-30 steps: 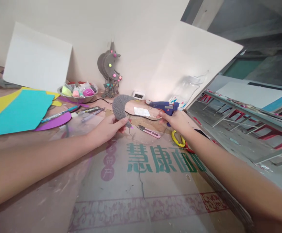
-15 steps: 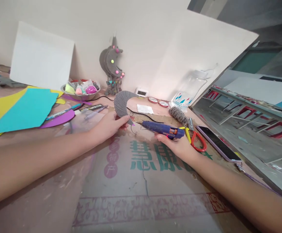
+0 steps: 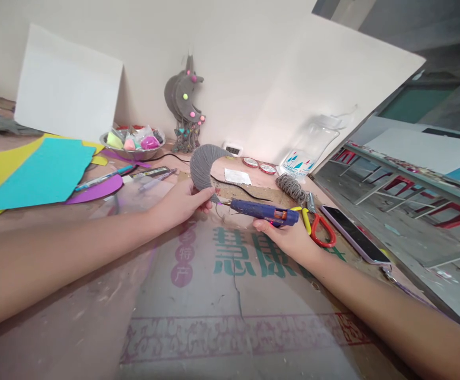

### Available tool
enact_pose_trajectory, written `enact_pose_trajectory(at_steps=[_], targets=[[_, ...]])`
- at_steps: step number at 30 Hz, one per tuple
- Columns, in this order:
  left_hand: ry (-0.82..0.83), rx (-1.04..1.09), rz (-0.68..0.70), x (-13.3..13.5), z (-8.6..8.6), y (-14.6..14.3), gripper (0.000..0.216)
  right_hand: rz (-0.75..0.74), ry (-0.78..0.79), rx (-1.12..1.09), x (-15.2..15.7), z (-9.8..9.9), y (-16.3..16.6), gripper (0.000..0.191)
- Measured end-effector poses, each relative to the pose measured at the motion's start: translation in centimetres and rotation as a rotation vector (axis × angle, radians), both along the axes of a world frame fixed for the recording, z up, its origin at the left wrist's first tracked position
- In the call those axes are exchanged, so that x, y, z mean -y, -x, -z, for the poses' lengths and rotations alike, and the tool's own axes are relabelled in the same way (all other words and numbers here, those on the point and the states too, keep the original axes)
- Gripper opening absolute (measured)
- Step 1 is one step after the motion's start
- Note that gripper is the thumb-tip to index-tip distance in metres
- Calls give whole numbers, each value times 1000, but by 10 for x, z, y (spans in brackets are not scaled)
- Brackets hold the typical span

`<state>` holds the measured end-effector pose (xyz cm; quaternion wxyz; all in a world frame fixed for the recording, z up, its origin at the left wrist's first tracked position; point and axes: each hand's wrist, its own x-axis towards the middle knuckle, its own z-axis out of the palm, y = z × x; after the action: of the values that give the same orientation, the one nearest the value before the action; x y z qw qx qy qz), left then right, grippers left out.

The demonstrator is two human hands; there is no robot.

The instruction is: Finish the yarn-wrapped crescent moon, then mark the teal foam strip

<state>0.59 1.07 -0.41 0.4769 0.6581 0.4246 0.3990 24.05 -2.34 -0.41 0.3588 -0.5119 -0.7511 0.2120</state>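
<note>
My left hand [image 3: 184, 203] is closed on the lower end of a grey yarn-wrapped crescent [image 3: 203, 165], holding it upright above the table. My right hand [image 3: 287, 237] grips a blue glue gun [image 3: 262, 210] lying level, its nozzle pointing left and touching the crescent's lower tip, where a short yarn tail hangs down. Both hands work over a clear plastic sheet [image 3: 230, 295] laid on printed cardboard.
A phone [image 3: 354, 235], red-and-yellow pliers [image 3: 319, 228], a ball of grey yarn [image 3: 290, 187] and a clear bottle [image 3: 311, 148] lie to the right. Coloured paper sheets [image 3: 36, 177], pens, a metal bowl of pom-poms [image 3: 132, 143] and finished crescents [image 3: 184, 100] stand left and behind.
My right hand lifted the glue gun from the back of the table and brought it down and left to the crescent's tip. The left hand kept holding the crescent.
</note>
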Motion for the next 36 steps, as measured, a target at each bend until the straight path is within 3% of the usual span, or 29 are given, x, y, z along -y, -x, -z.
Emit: enact_pose_trajectory(at_steps=[36], targets=[[29, 40, 17, 0, 1, 0, 27, 39, 7, 0, 1, 3, 3, 23]])
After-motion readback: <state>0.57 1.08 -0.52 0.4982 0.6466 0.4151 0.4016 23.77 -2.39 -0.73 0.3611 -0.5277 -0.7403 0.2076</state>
